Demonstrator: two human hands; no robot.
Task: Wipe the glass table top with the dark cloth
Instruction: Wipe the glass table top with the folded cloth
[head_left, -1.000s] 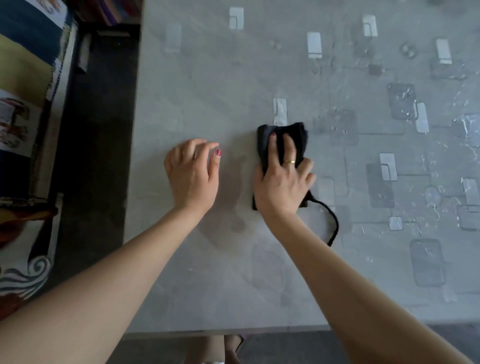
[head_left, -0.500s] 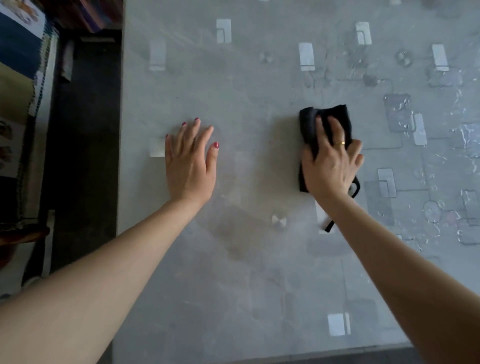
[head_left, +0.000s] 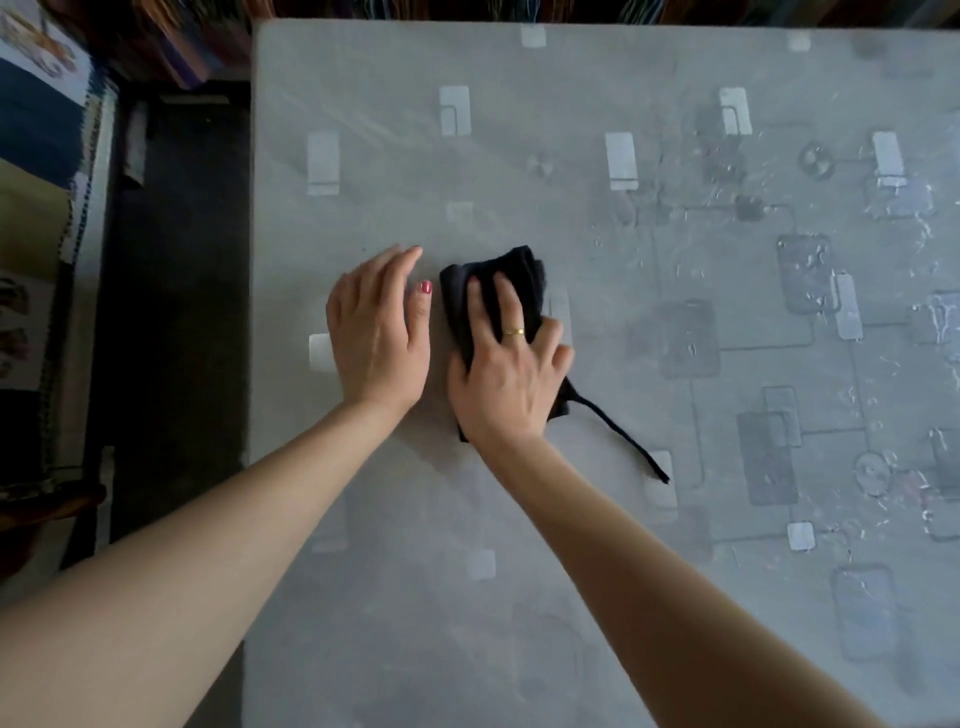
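The grey glass table top (head_left: 597, 597) fills most of the head view. A folded dark cloth (head_left: 522, 280) lies on it near the middle, with a thin dark strap trailing to the right. My right hand (head_left: 506, 369) presses flat on the cloth, fingers stretched forward over it, a ring on one finger. My left hand (head_left: 376, 332) rests flat on the bare glass just left of the cloth, almost touching my right hand.
Water streaks and droplets (head_left: 810, 270) cover the right part of the glass over a pattern of squares. The table's left edge (head_left: 249, 364) borders a dark floor strip. Colourful fabric (head_left: 36, 156) lies at far left.
My right hand has slid the cloth leftward across the glass, back beside my left hand. The strap trails behind to the right. The view has shifted and shows the far table edge.
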